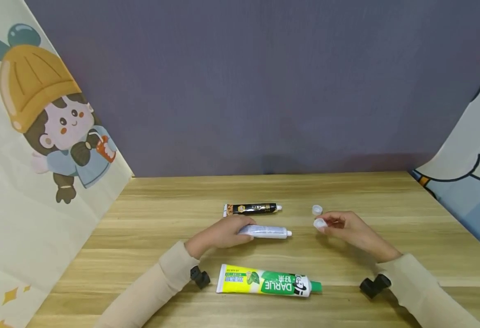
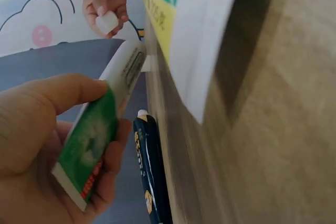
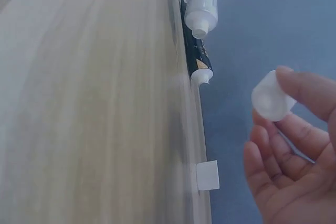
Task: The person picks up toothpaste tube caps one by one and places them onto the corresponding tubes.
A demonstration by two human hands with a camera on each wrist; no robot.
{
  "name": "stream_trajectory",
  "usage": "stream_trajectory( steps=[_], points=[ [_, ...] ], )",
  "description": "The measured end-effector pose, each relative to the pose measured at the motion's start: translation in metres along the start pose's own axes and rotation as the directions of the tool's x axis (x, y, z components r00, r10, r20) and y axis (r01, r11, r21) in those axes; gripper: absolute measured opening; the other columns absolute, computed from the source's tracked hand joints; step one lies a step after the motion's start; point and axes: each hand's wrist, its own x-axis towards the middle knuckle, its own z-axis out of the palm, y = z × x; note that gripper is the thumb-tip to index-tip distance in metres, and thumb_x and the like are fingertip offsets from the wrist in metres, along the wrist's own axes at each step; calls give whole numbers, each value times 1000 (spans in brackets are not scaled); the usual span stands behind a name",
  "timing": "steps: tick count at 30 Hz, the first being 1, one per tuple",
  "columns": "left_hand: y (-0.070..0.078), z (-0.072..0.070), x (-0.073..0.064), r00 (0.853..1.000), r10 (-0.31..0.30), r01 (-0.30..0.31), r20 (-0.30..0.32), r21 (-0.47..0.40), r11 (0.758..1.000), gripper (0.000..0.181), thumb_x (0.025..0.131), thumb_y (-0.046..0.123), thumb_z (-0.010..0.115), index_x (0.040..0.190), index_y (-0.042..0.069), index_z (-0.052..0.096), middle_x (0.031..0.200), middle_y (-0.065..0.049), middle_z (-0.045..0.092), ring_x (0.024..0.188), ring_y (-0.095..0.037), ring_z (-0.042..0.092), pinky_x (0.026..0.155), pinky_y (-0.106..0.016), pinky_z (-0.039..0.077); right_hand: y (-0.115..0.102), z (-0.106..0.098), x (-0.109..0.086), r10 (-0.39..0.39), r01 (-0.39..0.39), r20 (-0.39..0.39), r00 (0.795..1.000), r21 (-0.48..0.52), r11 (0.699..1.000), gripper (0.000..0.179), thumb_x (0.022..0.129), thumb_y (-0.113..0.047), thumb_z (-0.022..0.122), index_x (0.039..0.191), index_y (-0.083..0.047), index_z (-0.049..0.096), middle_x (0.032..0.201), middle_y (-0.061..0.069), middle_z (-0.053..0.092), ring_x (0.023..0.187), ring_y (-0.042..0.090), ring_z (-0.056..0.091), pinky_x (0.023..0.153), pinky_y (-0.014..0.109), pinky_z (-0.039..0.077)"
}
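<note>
My left hand (image 1: pixel 228 231) grips a white and green toothpaste tube (image 1: pixel 269 232) by its flat end, its bare nozzle pointing right. In the left wrist view the thumb lies across the tube (image 2: pixel 93 129), fingers curled beneath. To the right, my right hand (image 1: pixel 351 231) pinches a white cap (image 1: pixel 319 223) between thumb and fingers; the right wrist view shows this cap (image 3: pixel 271 98) up close, apart from the tube. A second white cap (image 1: pixel 317 209) sits on the table just beyond that hand. Behind the held tube lies a black toothpaste tube (image 1: pixel 256 208), uncapped, nozzle to the right.
A large yellow and green Darlie toothpaste tube (image 1: pixel 264 281) with a green cap lies nearest me on the wooden table (image 1: pixel 174 191). A grey-blue panel (image 1: pixel 264 91) stands along the back edge. Cartoon-printed sheets flank both sides.
</note>
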Motion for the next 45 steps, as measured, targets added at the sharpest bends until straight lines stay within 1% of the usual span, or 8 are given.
stream_trajectory(
  steps=[3, 7, 10, 17, 21, 30, 37, 45],
  points=[
    [3, 0, -2, 999, 22, -20, -33, 62, 998, 35, 94, 26, 57, 124, 7, 58, 109, -1, 64, 91, -9, 56, 82, -27, 46, 0, 3, 1, -60, 60, -3, 998, 6, 998, 23, 90, -11, 63, 111, 0, 64, 100, 8, 65, 87, 6, 57, 74, 22, 49],
    [7, 1, -4, 997, 15, -8, -72, 96, 995, 37, 96, 29, 55, 126, 8, 57, 110, -1, 63, 95, -12, 56, 87, -30, 46, 1, 9, 1, -153, 153, -3, 988, 8, 988, 25, 91, -4, 60, 114, 5, 61, 102, 11, 62, 87, 5, 56, 73, 22, 50],
    [10, 2, -5, 995, 18, -7, -100, 111, 994, 36, 95, 30, 56, 123, 7, 59, 106, -2, 65, 92, -12, 57, 85, -30, 47, 2, 14, 0, -206, 206, -2, 979, 1, 979, 26, 91, -2, 59, 116, 7, 58, 105, 12, 61, 87, 5, 56, 71, 23, 51],
    [14, 3, -8, 988, 25, -9, -154, 102, 995, 35, 95, 32, 57, 120, 8, 61, 102, -1, 65, 86, -10, 56, 78, -29, 48, 0, 23, -2, -221, 216, -45, 974, -94, 972, 27, 90, -5, 62, 117, -4, 60, 103, 3, 61, 84, 6, 56, 71, 25, 50],
    [17, 4, -10, 983, 43, -26, -176, 99, 995, 34, 95, 32, 56, 119, 10, 62, 99, 1, 64, 84, -9, 54, 75, -27, 46, -4, 28, -5, -230, 219, -71, 971, -142, 965, 27, 88, -6, 65, 115, -6, 62, 104, 3, 61, 84, 7, 55, 72, 25, 50],
    [24, 7, -14, 982, 64, -49, -176, 89, 995, 36, 95, 32, 56, 122, 9, 61, 105, -1, 65, 88, -8, 56, 76, -25, 47, -13, 40, -12, -270, 248, -108, 957, -184, 951, 25, 85, -6, 68, 110, -7, 65, 103, 1, 63, 83, 6, 55, 70, 24, 50],
    [28, 4, 6, 979, 31, -19, -204, 61, 998, 35, 94, 30, 58, 122, 9, 60, 107, -2, 65, 89, -11, 56, 75, -26, 47, -3, 22, 11, -323, 307, -77, 943, -172, 936, 26, 82, -4, 71, 108, -7, 67, 101, 2, 64, 83, 7, 55, 68, 24, 50],
    [28, 4, 31, 976, -18, 31, -216, 58, 998, 36, 94, 30, 59, 124, 10, 59, 108, -2, 64, 89, -11, 56, 77, -28, 47, 7, 0, 35, -351, 342, -28, 936, -173, 924, 28, 81, -6, 73, 108, -3, 67, 101, 4, 64, 82, 6, 54, 67, 24, 50]
  ],
)
